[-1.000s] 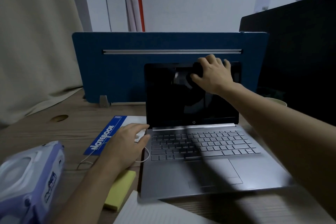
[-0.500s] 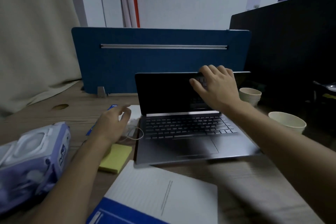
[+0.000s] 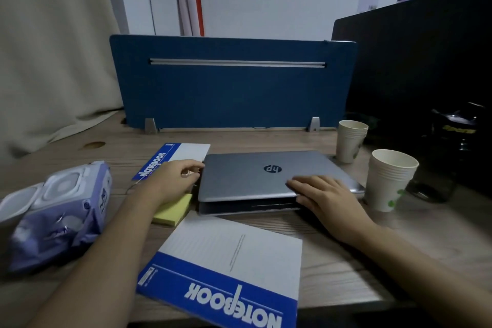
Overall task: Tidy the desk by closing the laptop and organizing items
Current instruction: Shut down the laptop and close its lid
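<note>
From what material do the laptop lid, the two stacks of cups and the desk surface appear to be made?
The closed silver laptop lid looks like brushed metal or metal-look plastic: even matte grey sheen. The cream cup stacks seem paper: thin rolled rims, dull surface. The brown desk shows wood grain lines, possibly laminate.

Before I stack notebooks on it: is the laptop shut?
Shut. The laptop lid lies flat, logo up, keyboard hidden; the right hand rests on its front edge.
</note>
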`<move>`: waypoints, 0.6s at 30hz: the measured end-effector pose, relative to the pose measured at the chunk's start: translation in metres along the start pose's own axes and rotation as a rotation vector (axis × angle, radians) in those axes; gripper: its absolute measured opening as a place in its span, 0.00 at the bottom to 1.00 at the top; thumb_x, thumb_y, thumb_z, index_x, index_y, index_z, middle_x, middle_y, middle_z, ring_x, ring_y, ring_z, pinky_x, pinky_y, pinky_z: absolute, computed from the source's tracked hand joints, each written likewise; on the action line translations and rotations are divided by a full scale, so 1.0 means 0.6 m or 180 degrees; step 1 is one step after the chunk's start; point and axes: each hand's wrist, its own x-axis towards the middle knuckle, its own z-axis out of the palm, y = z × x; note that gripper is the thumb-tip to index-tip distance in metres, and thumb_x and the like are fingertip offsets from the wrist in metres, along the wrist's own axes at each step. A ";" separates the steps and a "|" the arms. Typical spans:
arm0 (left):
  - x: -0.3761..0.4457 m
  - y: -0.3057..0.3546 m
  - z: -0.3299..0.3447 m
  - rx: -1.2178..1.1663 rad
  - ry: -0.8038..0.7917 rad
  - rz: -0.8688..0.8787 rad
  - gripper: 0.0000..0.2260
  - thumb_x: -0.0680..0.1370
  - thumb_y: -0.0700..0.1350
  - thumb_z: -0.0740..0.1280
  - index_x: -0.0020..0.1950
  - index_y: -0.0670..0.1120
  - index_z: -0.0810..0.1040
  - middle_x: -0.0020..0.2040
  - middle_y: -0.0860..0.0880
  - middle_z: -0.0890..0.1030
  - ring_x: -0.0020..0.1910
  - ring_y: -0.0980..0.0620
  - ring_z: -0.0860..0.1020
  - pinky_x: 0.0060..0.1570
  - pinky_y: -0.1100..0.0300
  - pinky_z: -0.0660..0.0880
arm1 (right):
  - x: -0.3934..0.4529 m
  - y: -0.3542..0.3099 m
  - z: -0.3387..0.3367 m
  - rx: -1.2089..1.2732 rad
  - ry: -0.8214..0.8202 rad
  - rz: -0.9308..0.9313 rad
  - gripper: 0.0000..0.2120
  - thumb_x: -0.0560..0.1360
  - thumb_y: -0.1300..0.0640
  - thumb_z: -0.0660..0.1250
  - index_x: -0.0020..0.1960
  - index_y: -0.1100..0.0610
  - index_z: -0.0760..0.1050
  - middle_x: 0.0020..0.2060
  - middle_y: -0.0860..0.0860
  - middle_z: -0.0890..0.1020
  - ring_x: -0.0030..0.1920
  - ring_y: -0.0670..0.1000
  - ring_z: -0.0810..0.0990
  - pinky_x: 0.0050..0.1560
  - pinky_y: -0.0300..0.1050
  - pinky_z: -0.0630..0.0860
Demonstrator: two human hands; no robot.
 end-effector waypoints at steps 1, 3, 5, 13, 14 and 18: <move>0.000 -0.002 0.000 0.0051 -0.0072 -0.0048 0.12 0.79 0.48 0.66 0.61 0.60 0.79 0.56 0.57 0.81 0.54 0.56 0.77 0.55 0.56 0.73 | -0.002 0.003 0.002 0.0062 -0.0100 -0.0018 0.21 0.81 0.44 0.55 0.70 0.47 0.73 0.66 0.45 0.76 0.63 0.51 0.75 0.60 0.48 0.70; 0.000 -0.005 0.000 0.0169 -0.0060 -0.0049 0.13 0.78 0.49 0.68 0.62 0.59 0.78 0.53 0.57 0.81 0.52 0.58 0.77 0.53 0.56 0.74 | -0.002 0.004 0.005 0.0237 -0.0223 -0.0029 0.19 0.80 0.45 0.58 0.68 0.48 0.75 0.66 0.46 0.77 0.64 0.53 0.75 0.61 0.51 0.71; 0.002 -0.007 0.001 0.0307 0.0039 -0.0034 0.10 0.78 0.49 0.69 0.59 0.58 0.79 0.48 0.57 0.81 0.47 0.59 0.77 0.46 0.59 0.74 | 0.001 0.005 0.007 0.0381 -0.0226 -0.0037 0.17 0.80 0.48 0.62 0.67 0.49 0.76 0.65 0.46 0.78 0.63 0.54 0.76 0.61 0.53 0.72; 0.012 -0.028 -0.003 0.0631 0.0720 -0.0277 0.05 0.79 0.44 0.67 0.49 0.50 0.83 0.44 0.55 0.79 0.44 0.58 0.75 0.36 0.65 0.66 | 0.009 0.009 0.015 0.0466 -0.0259 -0.0087 0.18 0.77 0.46 0.66 0.66 0.47 0.76 0.64 0.44 0.77 0.63 0.53 0.75 0.61 0.54 0.70; 0.013 -0.029 -0.003 0.0672 0.0763 -0.0304 0.05 0.79 0.44 0.67 0.50 0.49 0.83 0.44 0.54 0.79 0.44 0.56 0.75 0.36 0.64 0.66 | 0.009 0.008 0.015 0.0464 -0.0269 -0.0069 0.18 0.77 0.46 0.66 0.67 0.47 0.76 0.65 0.43 0.77 0.63 0.53 0.74 0.61 0.53 0.70; 0.021 -0.027 0.005 0.0777 0.0891 -0.0396 0.05 0.79 0.42 0.67 0.50 0.46 0.83 0.47 0.49 0.82 0.46 0.53 0.76 0.40 0.59 0.69 | 0.008 0.007 0.017 0.0439 -0.0261 -0.0017 0.19 0.77 0.46 0.66 0.67 0.45 0.75 0.65 0.42 0.76 0.64 0.52 0.73 0.61 0.50 0.67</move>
